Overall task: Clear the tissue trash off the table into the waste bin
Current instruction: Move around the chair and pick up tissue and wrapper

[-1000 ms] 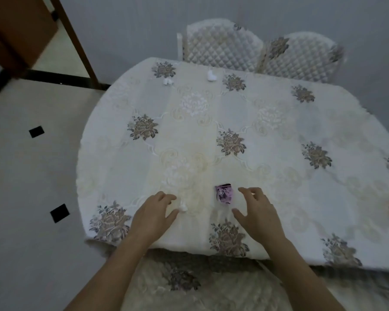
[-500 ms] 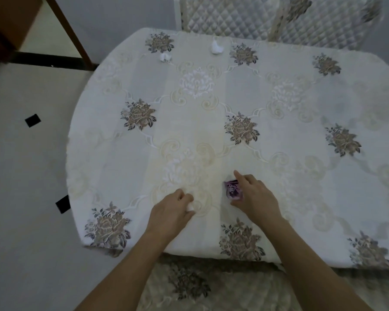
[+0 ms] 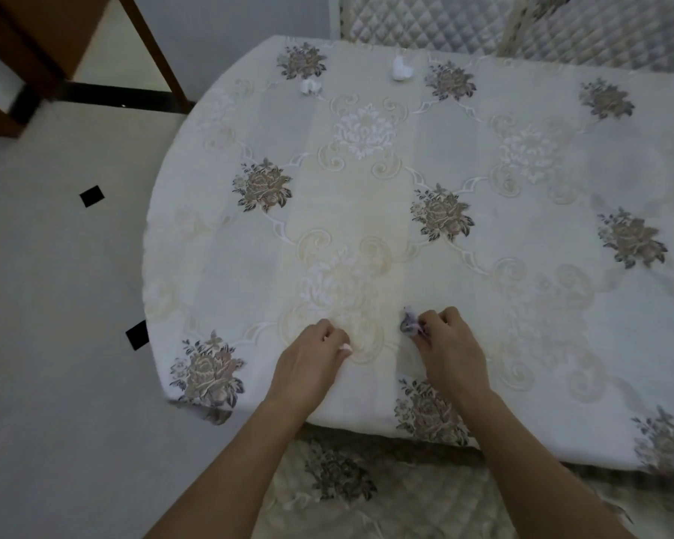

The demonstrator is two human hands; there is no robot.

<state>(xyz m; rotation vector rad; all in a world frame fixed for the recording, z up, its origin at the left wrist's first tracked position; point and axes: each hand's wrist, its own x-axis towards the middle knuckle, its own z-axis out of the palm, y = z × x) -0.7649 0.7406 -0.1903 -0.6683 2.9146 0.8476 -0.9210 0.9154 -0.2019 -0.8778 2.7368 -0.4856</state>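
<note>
Lower centre of frame: left hand [image 3: 308, 363] pinched on a small white tissue scrap [image 3: 345, 348] | right hand [image 3: 446, 344] clamped on a purple crumpled wad [image 3: 410, 324] | upper centre: two white tissue balls [image 3: 400, 70] on the tablecloth [image 3: 522, 227] | handling: likely light, soft, crushable; pinch anywhere | waste bin not visible.

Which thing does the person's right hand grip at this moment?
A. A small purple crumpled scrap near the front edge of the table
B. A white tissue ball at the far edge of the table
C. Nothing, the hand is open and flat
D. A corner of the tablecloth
A: the right hand is closed around the purple scrap, which sticks out past the fingertips, near the table's front edge.
</note>
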